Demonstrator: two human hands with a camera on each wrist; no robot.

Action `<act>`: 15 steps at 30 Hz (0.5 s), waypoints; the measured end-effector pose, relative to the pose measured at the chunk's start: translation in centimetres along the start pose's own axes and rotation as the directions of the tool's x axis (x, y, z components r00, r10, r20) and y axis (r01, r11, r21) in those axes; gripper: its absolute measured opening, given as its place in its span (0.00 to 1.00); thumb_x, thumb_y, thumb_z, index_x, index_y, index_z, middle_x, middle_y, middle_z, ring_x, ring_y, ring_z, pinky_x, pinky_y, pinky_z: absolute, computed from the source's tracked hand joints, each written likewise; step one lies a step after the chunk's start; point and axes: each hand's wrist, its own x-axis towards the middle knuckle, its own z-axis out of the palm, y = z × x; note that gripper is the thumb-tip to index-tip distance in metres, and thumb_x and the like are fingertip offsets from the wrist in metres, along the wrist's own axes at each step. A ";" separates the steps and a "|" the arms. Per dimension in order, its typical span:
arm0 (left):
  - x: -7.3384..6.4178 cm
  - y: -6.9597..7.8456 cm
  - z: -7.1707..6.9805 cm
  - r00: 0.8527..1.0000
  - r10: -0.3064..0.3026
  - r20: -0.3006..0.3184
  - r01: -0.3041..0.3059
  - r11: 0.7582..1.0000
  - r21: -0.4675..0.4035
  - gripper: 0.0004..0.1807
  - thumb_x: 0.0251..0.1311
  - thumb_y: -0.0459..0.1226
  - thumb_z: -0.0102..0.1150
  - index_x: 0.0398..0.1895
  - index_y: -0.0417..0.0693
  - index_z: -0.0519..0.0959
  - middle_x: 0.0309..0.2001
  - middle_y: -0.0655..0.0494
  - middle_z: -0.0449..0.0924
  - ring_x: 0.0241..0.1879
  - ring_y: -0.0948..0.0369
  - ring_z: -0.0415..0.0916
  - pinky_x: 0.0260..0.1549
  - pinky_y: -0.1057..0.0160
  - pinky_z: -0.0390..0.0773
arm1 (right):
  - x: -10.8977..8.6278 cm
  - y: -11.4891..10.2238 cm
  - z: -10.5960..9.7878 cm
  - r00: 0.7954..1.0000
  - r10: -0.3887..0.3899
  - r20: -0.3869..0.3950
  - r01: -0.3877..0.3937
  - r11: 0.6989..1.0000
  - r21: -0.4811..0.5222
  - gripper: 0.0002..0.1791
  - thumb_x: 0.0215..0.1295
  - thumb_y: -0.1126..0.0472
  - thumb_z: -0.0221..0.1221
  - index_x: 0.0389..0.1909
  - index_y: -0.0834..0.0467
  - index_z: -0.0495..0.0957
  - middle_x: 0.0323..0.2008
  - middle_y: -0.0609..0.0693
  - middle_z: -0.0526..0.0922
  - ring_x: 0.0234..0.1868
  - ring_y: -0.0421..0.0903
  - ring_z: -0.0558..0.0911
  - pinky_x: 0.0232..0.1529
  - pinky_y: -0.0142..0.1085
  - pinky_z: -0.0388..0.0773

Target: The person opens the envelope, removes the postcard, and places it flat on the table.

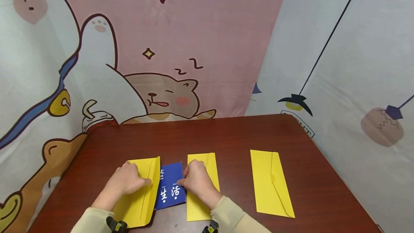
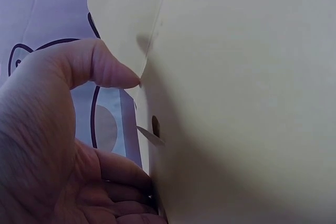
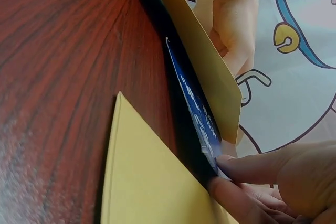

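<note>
My left hand (image 1: pixel 126 179) grips a yellow paper envelope (image 1: pixel 139 209) at the left, thumb on its front face and the other fingers at its far edge. The envelope's flap (image 3: pixel 210 77) stands open along the side facing right. A blue card (image 1: pixel 171 175) with white Chinese characters reaches into that opening, its left part hidden by the envelope. At its outer edge, thumb and fingers of my right hand (image 1: pixel 199 181) pinch the card. In the left wrist view the thumb (image 2: pixel 113 72) touches the crease near the envelope's edge.
A second yellow envelope (image 1: pixel 198 211) lies under my right forearm. Farther right, a third yellow envelope (image 1: pixel 271 186) lies flat with its seam side up. All rest on a dark red-brown wooden table (image 1: pixel 226 132), with a cartoon-printed cloth (image 1: pixel 220 46) hanging behind it.
</note>
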 end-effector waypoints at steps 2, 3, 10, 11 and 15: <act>0.0 0.0 0.0 1.000 0.003 0.001 -0.003 1.000 0.004 0.38 0.45 0.59 0.74 0.37 0.32 0.75 0.40 0.40 0.71 0.31 0.49 0.74 0.31 0.50 0.80 | 0.0 -0.1 0.0 1.000 -0.011 -0.001 0.011 1.000 -0.025 0.21 0.45 0.67 0.84 0.14 0.57 0.77 0.10 0.40 0.71 0.13 0.36 0.71 0.16 0.30 0.68; 0.0 0.0 0.0 1.000 0.003 0.002 -0.003 1.000 0.004 0.38 0.45 0.59 0.74 0.38 0.32 0.75 0.40 0.40 0.71 0.32 0.48 0.74 0.32 0.50 0.80 | 0.0 -0.1 0.0 1.000 -0.010 0.001 0.010 0.999 -0.032 0.21 0.45 0.66 0.84 0.14 0.56 0.76 0.11 0.40 0.71 0.14 0.36 0.70 0.17 0.30 0.68; 0.0 0.0 0.1 1.000 -0.010 0.001 0.010 1.000 0.001 0.37 0.45 0.58 0.74 0.38 0.32 0.75 0.41 0.40 0.72 0.32 0.48 0.74 0.32 0.51 0.79 | -0.2 -0.3 -0.1 1.000 -0.013 -0.008 0.013 0.999 -0.051 0.21 0.45 0.66 0.84 0.16 0.57 0.77 0.13 0.42 0.73 0.16 0.37 0.72 0.19 0.30 0.71; 0.0 0.0 0.1 1.000 -0.006 -0.001 0.006 1.000 0.001 0.38 0.46 0.59 0.74 0.38 0.31 0.75 0.41 0.39 0.72 0.32 0.48 0.74 0.32 0.50 0.79 | -0.3 -0.3 -0.2 1.000 -0.018 -0.010 0.017 0.998 -0.052 0.20 0.45 0.66 0.84 0.16 0.57 0.77 0.13 0.42 0.73 0.16 0.37 0.73 0.19 0.30 0.71; 0.0 -0.2 0.1 1.000 0.001 -0.011 -0.001 1.000 -0.007 0.38 0.49 0.60 0.73 0.38 0.31 0.75 0.40 0.40 0.73 0.33 0.47 0.74 0.33 0.50 0.78 | -0.4 -0.6 -1.2 1.000 -0.028 -0.007 0.028 0.999 -0.022 0.15 0.47 0.65 0.83 0.22 0.60 0.82 0.14 0.41 0.76 0.16 0.36 0.74 0.20 0.30 0.73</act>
